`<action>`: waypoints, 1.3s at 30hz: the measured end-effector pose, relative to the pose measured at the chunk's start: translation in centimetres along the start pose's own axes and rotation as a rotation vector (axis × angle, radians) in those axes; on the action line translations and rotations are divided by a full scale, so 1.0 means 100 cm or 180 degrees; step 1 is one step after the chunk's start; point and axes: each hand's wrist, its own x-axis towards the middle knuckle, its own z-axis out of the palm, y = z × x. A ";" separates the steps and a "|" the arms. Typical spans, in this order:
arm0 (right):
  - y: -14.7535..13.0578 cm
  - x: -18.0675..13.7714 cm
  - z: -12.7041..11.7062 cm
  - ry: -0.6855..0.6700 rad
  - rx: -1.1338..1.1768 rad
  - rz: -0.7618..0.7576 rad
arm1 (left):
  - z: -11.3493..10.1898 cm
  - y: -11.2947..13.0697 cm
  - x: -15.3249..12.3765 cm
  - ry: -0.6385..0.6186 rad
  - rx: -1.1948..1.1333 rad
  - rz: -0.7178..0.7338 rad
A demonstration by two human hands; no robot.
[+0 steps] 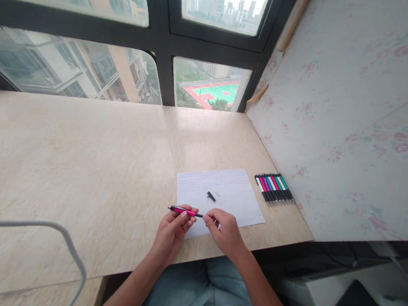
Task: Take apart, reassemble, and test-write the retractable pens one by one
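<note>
My left hand (174, 230) pinches a pink pen (183, 211) and holds it level above the near edge of a white sheet of paper (232, 198). My right hand (224, 230) is closed at the pen's black right end, fingertips pinched on it. A small black pen part (211, 196) and a tiny grey piece (217, 193) lie on the sheet, just beyond both hands. Faint handwriting covers the sheet's far strip.
A row of several coloured pens (274, 188) lies on the beige desk (82, 161) beside the floral wall (352, 128). A white cable (57, 235) curves over the desk's near left. Windows run behind. My jeans show below the desk edge.
</note>
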 end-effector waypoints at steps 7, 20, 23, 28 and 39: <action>0.024 0.024 -0.012 0.0524 -0.0075 0.0399 | 0.004 0.005 0.000 0.0297 0.0018 -0.0020; 0.038 0.037 0.007 0.0518 -0.1750 0.0370 | 0.005 0.006 -0.003 0.0357 -0.0118 0.0024; 0.040 0.036 0.009 0.0541 -0.1743 0.0320 | 0.005 0.006 -0.003 0.0372 -0.0131 0.0062; 0.040 0.037 0.013 0.0583 -0.1651 0.0308 | 0.006 0.006 -0.002 0.0398 -0.0135 0.0115; 0.049 0.022 -0.017 0.0692 0.0182 0.0608 | 0.001 0.002 0.000 0.0358 -0.0106 0.0137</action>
